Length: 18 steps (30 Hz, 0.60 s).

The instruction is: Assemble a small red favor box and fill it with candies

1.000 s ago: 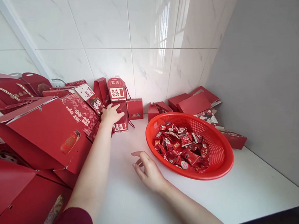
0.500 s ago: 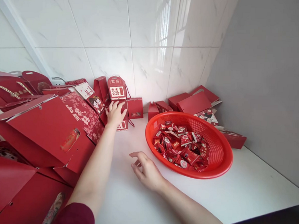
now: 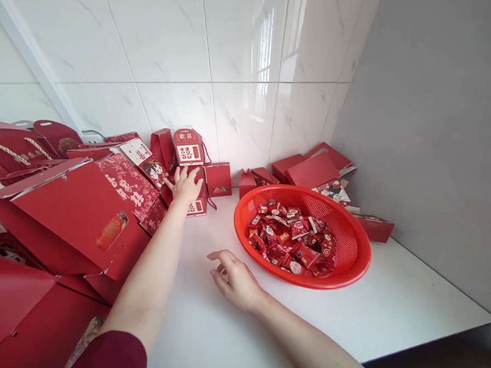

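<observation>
My left hand [image 3: 183, 186] reaches to the back of the table, its fingers spread over a red gift box [image 3: 197, 207] with a white label. Whether the fingertips press on the box is hard to tell. Just above sits a second red gift box [image 3: 188, 147] with a white label and a dark red cord handle. My right hand [image 3: 237, 282] hovers over the white table, fingers loosely bent and apart, nothing in it. Close to its right stands a red plastic basket [image 3: 350, 276] holding several red-wrapped sweets [image 3: 298, 229].
A large heap of red gift boxes [image 3: 63, 213] fills the left side. More red boxes [image 3: 312, 168] lie behind the basket, against the tiled wall [image 3: 170, 48]. A grey panel [image 3: 429, 133] bounds the right. The white table [image 3: 386, 318] ends at the lower right.
The whole view has shifted slightly, so the basket and boxes appear a little further left. Both hands keep nearly the same pose and place among the things.
</observation>
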Each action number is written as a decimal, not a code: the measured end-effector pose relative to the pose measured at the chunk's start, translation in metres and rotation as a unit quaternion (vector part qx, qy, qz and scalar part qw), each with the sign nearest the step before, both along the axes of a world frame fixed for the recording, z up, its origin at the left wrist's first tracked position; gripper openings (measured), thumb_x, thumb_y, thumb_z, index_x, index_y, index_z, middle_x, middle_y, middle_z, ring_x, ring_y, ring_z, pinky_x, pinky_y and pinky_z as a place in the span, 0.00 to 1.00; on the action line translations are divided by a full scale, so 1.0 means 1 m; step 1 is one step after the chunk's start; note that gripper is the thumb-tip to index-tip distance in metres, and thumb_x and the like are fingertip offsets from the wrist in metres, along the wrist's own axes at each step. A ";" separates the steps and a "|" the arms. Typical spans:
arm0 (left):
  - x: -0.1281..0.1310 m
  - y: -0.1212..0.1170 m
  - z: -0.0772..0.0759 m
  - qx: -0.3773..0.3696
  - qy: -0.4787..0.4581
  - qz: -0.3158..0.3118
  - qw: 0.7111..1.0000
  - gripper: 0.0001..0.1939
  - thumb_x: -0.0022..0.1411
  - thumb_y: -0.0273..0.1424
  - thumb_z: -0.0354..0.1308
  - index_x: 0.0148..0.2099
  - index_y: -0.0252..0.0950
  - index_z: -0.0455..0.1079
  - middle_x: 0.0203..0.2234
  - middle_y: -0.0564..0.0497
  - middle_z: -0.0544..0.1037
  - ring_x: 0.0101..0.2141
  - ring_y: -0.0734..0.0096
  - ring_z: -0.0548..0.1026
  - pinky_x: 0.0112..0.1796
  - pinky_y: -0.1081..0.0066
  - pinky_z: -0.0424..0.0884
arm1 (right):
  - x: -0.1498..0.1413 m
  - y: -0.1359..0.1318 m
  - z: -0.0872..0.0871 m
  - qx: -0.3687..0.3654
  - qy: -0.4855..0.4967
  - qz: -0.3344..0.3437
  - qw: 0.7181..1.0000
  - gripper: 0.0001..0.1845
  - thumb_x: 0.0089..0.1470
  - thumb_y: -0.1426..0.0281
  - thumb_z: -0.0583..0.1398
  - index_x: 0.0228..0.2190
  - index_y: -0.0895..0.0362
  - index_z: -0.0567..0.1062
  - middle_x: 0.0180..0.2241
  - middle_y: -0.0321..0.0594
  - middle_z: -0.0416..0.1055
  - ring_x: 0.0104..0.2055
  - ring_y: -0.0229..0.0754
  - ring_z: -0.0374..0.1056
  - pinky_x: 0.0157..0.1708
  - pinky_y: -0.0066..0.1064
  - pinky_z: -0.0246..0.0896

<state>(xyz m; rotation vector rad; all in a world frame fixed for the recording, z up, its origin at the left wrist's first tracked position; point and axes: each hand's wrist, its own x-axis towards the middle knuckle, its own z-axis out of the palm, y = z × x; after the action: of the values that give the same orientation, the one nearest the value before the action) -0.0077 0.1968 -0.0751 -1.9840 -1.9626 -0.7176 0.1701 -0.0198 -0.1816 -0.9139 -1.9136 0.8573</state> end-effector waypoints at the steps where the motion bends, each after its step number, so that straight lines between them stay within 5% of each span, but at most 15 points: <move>1: 0.000 0.001 0.000 0.005 0.004 -0.002 1.000 0.24 0.68 0.42 0.45 0.64 0.47 0.59 0.67 0.46 0.52 0.67 0.51 0.42 0.59 0.34 0.38 | 0.000 0.001 0.000 0.000 -0.002 0.001 1.000 0.17 0.59 0.71 0.54 0.51 0.50 0.65 0.49 0.40 0.67 0.39 0.38 0.69 0.42 0.34 0.67; 5: 0.009 -0.008 -0.001 0.048 0.037 -0.004 0.998 0.29 0.69 0.37 0.44 0.70 0.41 0.48 0.69 0.43 0.44 0.68 0.53 0.38 0.59 0.35 0.28 | -0.001 0.002 -0.002 0.000 -0.009 0.006 1.000 0.17 0.59 0.71 0.54 0.50 0.50 0.65 0.49 0.39 0.67 0.39 0.37 0.69 0.42 0.33 0.67; 9: 0.034 -0.042 -0.011 0.097 0.062 -0.037 0.993 0.35 0.68 0.36 0.46 0.72 0.36 0.37 0.70 0.43 0.35 0.68 0.54 0.34 0.61 0.41 0.26 | -0.001 0.002 -0.004 0.008 -0.016 0.012 1.000 0.16 0.60 0.71 0.54 0.50 0.50 0.65 0.48 0.39 0.67 0.38 0.37 0.70 0.41 0.32 0.67; 13: 0.046 -0.086 -0.053 0.070 0.070 -0.107 0.989 0.32 0.69 0.34 0.42 0.72 0.37 0.39 0.70 0.47 0.35 0.68 0.59 0.35 0.64 0.48 0.28 | 0.000 0.003 -0.001 0.038 -0.024 0.003 0.999 0.16 0.60 0.72 0.53 0.49 0.51 0.65 0.46 0.40 0.68 0.37 0.37 0.69 0.41 0.32 0.67; 16: 0.040 -0.105 -0.095 -0.109 0.034 -0.085 0.990 0.32 0.70 0.37 0.40 0.72 0.37 0.37 0.70 0.46 0.34 0.68 0.62 0.36 0.65 0.51 0.35 | 0.004 -0.002 0.010 0.095 -0.034 0.003 0.995 0.16 0.60 0.73 0.52 0.50 0.52 0.66 0.44 0.41 0.69 0.40 0.39 0.69 0.44 0.33 0.66; 18: 0.032 -0.108 -0.117 -0.188 0.035 -0.093 0.977 0.30 0.69 0.40 0.41 0.70 0.38 0.47 0.69 0.44 0.46 0.67 0.57 0.45 0.64 0.48 0.43 | 0.009 -0.011 0.024 0.148 -0.040 0.016 0.988 0.17 0.61 0.74 0.52 0.51 0.52 0.66 0.46 0.42 0.69 0.45 0.41 0.68 0.47 0.34 0.65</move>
<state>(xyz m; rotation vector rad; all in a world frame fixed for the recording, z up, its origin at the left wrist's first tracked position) 0.0244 0.0885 -0.1918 -2.3982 -2.0067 -0.3236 0.1795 -0.0312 -0.1574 -0.7480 -2.0611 0.5416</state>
